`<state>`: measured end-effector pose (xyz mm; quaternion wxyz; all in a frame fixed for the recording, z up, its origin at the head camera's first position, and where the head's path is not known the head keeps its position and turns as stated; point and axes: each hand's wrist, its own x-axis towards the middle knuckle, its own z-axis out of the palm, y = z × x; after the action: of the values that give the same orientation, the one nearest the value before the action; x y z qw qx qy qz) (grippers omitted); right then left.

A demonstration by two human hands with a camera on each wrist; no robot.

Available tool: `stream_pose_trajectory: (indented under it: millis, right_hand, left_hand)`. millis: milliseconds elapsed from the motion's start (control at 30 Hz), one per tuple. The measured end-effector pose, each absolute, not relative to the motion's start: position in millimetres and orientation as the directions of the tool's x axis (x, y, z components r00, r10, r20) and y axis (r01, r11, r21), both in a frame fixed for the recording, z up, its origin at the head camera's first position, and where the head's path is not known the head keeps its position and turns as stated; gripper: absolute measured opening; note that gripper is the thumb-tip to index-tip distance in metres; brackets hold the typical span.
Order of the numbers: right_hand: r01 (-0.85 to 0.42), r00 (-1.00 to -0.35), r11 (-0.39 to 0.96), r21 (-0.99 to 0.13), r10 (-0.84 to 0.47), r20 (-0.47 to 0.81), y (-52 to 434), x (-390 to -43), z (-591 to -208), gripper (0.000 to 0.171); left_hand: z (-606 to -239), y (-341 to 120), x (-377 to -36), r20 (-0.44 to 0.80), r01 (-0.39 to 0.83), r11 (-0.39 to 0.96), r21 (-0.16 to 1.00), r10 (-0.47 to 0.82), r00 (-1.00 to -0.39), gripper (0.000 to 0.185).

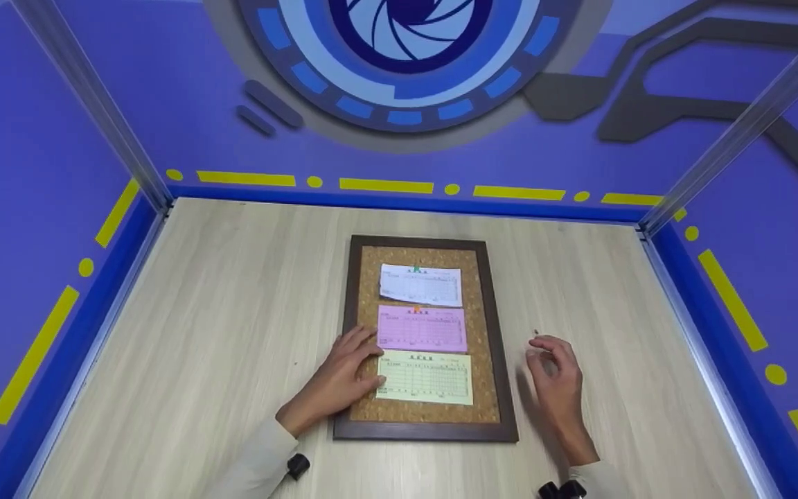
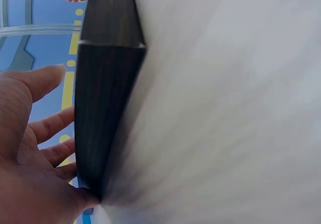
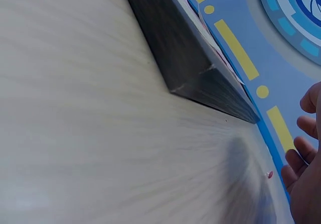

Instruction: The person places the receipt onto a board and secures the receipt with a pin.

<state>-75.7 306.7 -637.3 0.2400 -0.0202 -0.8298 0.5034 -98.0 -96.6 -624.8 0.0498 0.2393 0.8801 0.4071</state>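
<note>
Left hand (image 1: 343, 378) flat, fingers relaxed, pressing on the board (image 1: 485, 333) at mid-table (image 1: 233, 312) beside the yellow slip (image 1: 425, 378), below pink (image 1: 421, 328) and white (image 1: 420, 285) slips; right hand (image 1: 557, 378) loosely curled, holding nothing, near a small pin (image 1: 536, 333).
</note>
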Motion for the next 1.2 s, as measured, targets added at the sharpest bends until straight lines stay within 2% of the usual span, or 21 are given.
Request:
stream_pose_trajectory:
  millis: [300,733,1000,1200]
  right_hand:
    - [-0.162,-0.883,0.525,-0.836,0.301,0.360,314,-81,-640,0.018]
    - [0.006,-0.909,0.546,-0.838,0.352,0.223,324,-86,-647,0.024]
    - [0.008,-0.927,0.559,-0.829,0.316,0.204,331,-92,-649,0.031]
    - [-0.031,-0.958,0.627,-0.779,0.204,0.203,344,-104,-651,0.036]
  left_hand:
    - [-631,-97,-97,0.100,0.366,0.531,0.764,0.462,-0.881,0.045]
    - [-633,-97,-95,0.108,0.391,0.548,0.740,0.476,-0.873,0.053]
    - [-637,-99,-92,0.105,0.399,0.564,0.723,0.481,-0.870,0.061]
    - [-640,-100,-89,0.107,0.406,0.575,0.710,0.481,-0.870,0.066]
